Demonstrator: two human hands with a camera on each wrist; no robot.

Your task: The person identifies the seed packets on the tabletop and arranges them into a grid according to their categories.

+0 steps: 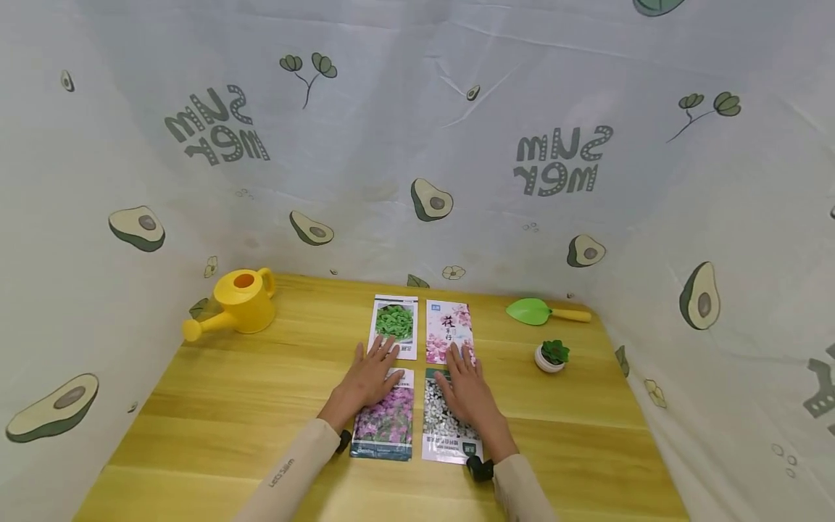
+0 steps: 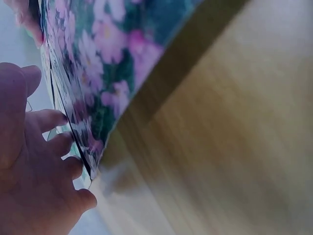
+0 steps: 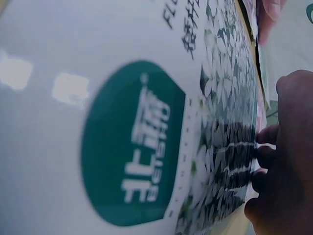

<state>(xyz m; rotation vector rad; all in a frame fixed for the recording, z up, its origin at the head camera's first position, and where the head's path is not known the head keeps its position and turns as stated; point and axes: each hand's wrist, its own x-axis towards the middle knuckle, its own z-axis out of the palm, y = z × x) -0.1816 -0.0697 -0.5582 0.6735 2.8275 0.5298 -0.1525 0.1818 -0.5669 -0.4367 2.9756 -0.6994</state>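
Seed packets lie in a two-by-two block on the wooden table. At the back are a green-leaf packet (image 1: 394,321) and a pink-blossom packet (image 1: 449,326); in front, a purple-flower packet (image 1: 388,418) and a white-flower packet (image 1: 446,423). My left hand (image 1: 372,378), fingers spread, lies over the upper left of the purple-flower packet, fingertips on the green-leaf one's lower edge. Likewise my right hand (image 1: 471,391) lies palm down across the white-flower packet, fingertips at the pink-blossom one's bottom. The right wrist view shows the white-flower packet's green logo (image 3: 134,144) up close.
A yellow watering can (image 1: 244,301) stands at the back left, spout toward the left. Back right lies a toy trowel (image 1: 531,312) with a green blade and yellow handle. A small potted succulent (image 1: 553,355) sits in front of it. A printed curtain (image 1: 365,159) hangs around the table.
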